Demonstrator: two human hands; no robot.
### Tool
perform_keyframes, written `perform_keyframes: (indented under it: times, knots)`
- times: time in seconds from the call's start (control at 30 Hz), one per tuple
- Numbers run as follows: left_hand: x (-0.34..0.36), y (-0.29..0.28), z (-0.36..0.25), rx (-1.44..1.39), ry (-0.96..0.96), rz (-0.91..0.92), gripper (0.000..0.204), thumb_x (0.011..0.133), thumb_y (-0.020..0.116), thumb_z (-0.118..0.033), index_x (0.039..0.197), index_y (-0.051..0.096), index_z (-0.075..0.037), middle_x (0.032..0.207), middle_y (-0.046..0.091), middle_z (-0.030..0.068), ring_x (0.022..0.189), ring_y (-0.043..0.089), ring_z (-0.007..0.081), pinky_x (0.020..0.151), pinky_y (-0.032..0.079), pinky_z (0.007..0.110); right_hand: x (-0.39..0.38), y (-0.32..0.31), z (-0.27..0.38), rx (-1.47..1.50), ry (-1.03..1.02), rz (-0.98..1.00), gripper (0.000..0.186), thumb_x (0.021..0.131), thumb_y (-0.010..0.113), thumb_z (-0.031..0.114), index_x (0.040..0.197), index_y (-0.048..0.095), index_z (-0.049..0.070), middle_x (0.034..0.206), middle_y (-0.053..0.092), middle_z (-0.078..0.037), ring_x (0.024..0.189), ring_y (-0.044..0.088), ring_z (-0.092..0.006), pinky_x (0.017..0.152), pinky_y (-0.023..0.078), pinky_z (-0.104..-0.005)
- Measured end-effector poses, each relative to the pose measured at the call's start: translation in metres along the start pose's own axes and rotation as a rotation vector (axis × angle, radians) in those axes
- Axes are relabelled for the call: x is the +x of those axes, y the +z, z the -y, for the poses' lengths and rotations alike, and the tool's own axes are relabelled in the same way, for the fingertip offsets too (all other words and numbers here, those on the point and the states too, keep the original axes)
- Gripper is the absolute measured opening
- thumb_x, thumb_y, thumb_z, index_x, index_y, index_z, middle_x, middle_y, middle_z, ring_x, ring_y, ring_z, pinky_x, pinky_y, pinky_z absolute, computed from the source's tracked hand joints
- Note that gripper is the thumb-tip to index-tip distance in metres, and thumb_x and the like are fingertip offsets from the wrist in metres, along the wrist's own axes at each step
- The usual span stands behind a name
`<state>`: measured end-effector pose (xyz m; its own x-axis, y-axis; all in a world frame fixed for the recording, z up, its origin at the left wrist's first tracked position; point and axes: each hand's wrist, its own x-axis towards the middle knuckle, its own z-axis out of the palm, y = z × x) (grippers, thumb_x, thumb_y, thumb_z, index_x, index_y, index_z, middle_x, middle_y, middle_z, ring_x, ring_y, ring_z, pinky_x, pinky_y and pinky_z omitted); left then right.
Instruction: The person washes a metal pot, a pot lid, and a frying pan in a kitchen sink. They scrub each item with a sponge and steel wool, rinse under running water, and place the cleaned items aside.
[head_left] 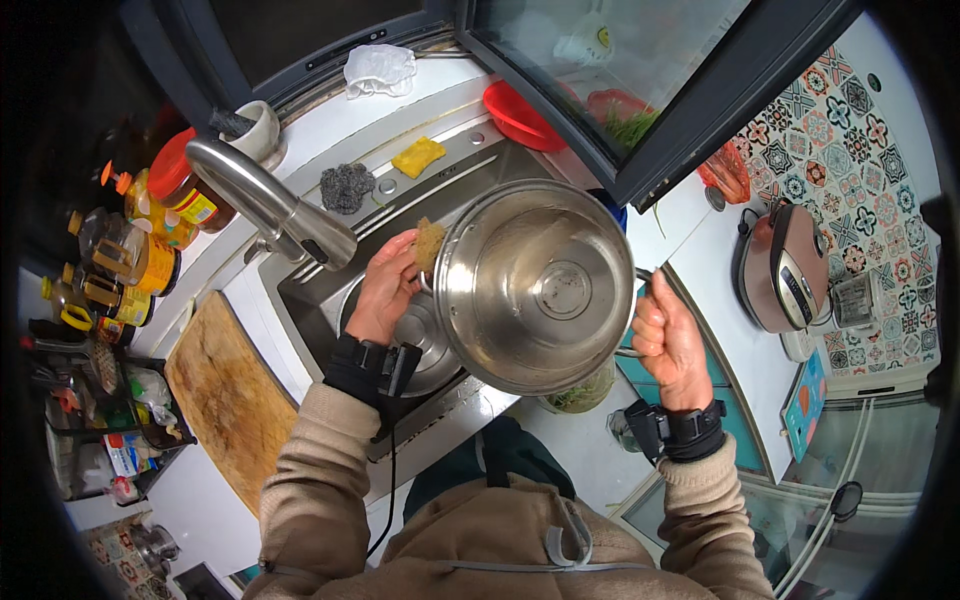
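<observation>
A large stainless steel pot (520, 330) is tilted over the sink (310, 310), its round surface facing me with a small ring at the middle. My right hand (672, 345) is closed around the loop handle on its right side. At the left rim, my left hand (382, 285) pinches a tan scrubbing sponge (430, 245) against the metal, close to the other handle. Below the pot, another round metal vessel (425, 345) lies in the basin, partly hidden. The steel faucet (270, 212) reaches over the basin's left side.
Behind the sink lie a grey scouring pad (347, 188) and a yellow sponge (418, 156). Bottles (125, 250) and a wooden cutting board (228, 400) stand at left. An open window sash (680, 110) juts in over a red basin (522, 115). A rice cooker (787, 265) sits at right.
</observation>
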<state>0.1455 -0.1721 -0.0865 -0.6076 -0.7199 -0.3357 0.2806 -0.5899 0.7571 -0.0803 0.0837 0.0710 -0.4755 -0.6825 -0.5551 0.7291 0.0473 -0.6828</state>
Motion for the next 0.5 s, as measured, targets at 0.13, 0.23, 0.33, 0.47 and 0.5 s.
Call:
perform_keyframes:
  times: [0.13, 0.23, 0.33, 0.47, 0.5]
  knots:
    - [0.015, -0.011, 0.000, 0.103, 0.025, -0.048, 0.033, 0.092, 0.052, -0.007, 0.125, 0.049, -0.008, 0.109, 0.063, 0.0025, 0.086, 0.062, 0.0110, 0.064, 0.052, 0.029, 0.028, 0.013, -0.003, -0.044, -0.046, 0.116, 0.022, 0.097, 0.052, 0.024, 0.079, 0.044, 0.014, 0.056, 0.032, 0.007, 0.041, 0.023, -0.0011, 0.033, 0.018, -0.0164]
    - [0.051, -0.017, 0.006, 0.181, 0.013, -0.023, 0.039, 0.089, 0.049, -0.003, 0.128, 0.049, -0.009, 0.110, 0.064, 0.0033, 0.086, 0.062, 0.0121, 0.066, 0.053, 0.031, 0.048, 0.029, 0.004, -0.133, -0.060, 0.169, 0.016, 0.089, 0.061, 0.008, 0.087, 0.046, 0.014, 0.060, 0.034, 0.008, 0.043, 0.025, 0.0003, 0.035, 0.019, -0.0171]
    - [0.078, -0.023, 0.022, 0.226, 0.071, -0.038, 0.042, 0.087, 0.045, 0.004, 0.127, 0.052, -0.007, 0.111, 0.064, 0.0065, 0.087, 0.062, 0.0140, 0.070, 0.052, 0.030, 0.062, 0.051, 0.010, -0.331, -0.100, 0.258, 0.017, 0.086, 0.065, 0.004, 0.087, 0.049, 0.012, 0.062, 0.035, 0.008, 0.043, 0.026, 0.0002, 0.035, 0.019, -0.0175]
    - [0.102, -0.032, 0.038, 1.113, 0.578, -0.149, 0.038, 0.088, 0.043, 0.000, 0.122, 0.058, -0.011, 0.096, 0.066, 0.0135, 0.084, 0.063, 0.0275, 0.076, 0.049, 0.033, 0.085, 0.081, 0.010, -0.683, -0.227, 0.333, 0.023, 0.083, 0.067, 0.004, 0.101, 0.054, 0.004, 0.068, 0.046, 0.007, 0.045, 0.032, 0.0002, 0.039, 0.022, -0.0187]
    - [0.108, -0.034, 0.040, 1.220, 0.525, -0.188, 0.038, 0.087, 0.044, -0.004, 0.121, 0.057, -0.015, 0.092, 0.063, 0.0177, 0.087, 0.062, 0.0337, 0.075, 0.048, 0.039, 0.091, 0.086, 0.009, -0.842, -0.270, 0.303, 0.022, 0.081, 0.069, 0.009, 0.098, 0.056, 0.002, 0.069, 0.046, 0.008, 0.050, 0.034, -0.0019, 0.043, 0.028, -0.0208]
